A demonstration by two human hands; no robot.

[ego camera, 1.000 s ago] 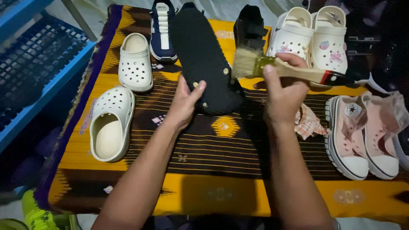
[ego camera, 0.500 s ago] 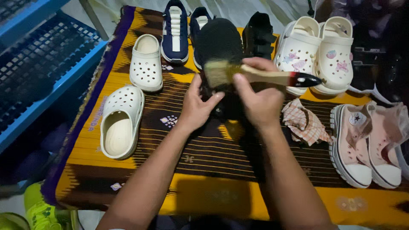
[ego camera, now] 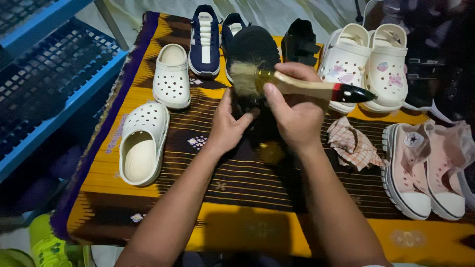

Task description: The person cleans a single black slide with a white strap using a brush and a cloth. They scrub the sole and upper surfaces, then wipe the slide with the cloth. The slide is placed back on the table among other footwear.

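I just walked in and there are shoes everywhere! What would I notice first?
In the middle, two hands work on a black shoe: the left hand steadies it while the right hand sweeps a wooden brush over it. Around them on the striped cloth sit white clogs at left and pink sneakers at right.

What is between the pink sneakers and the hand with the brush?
A crumpled checked cloth lies on the mat between the pink sneakers and the right hand, in the head view.

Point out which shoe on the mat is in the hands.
The black shoe at the mat's middle back: the left hand steadies it while the right hand works a wooden brush over it. The others lie untouched.
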